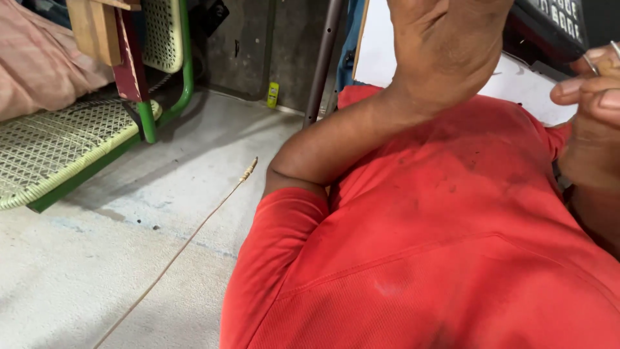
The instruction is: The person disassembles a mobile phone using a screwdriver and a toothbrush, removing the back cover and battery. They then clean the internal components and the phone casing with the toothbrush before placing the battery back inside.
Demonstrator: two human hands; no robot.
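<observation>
Filling the lower right half: a red shirt (452, 245), smudged dark near the middle, sleeve ending just below the elbow. Spreading across the lower left: a pale concrete floor (97, 271), stained in patches. Sitting at the far left: a chair (58, 142) with a green frame and cream woven seat, a pink cloth (39, 58) lying on its back part and a wooden block (97, 26) standing above the seat. Rising from the shirt sleeve: a bare forearm bending up to the left hand (445, 45), seen from the back, pressing against a white board (510, 84) at the top; fingers running out of view, so cannot tell whether spread or closed. Showing at the right edge: the right hand (591, 97), fingertips pinching together on a thin metal wire (591, 64), held just beside the white board and below a dark keypad (555, 19) in the top right corner. Standing behind the forearm: a dark metal tube (323, 58), upright, next to a blue edge. Lying slantwise on the floor: a long thin stick (187, 239), its knotted tip pointing toward the elbow, well apart from both hands. Resting by the back wall: a small yellow tube (273, 94).
</observation>
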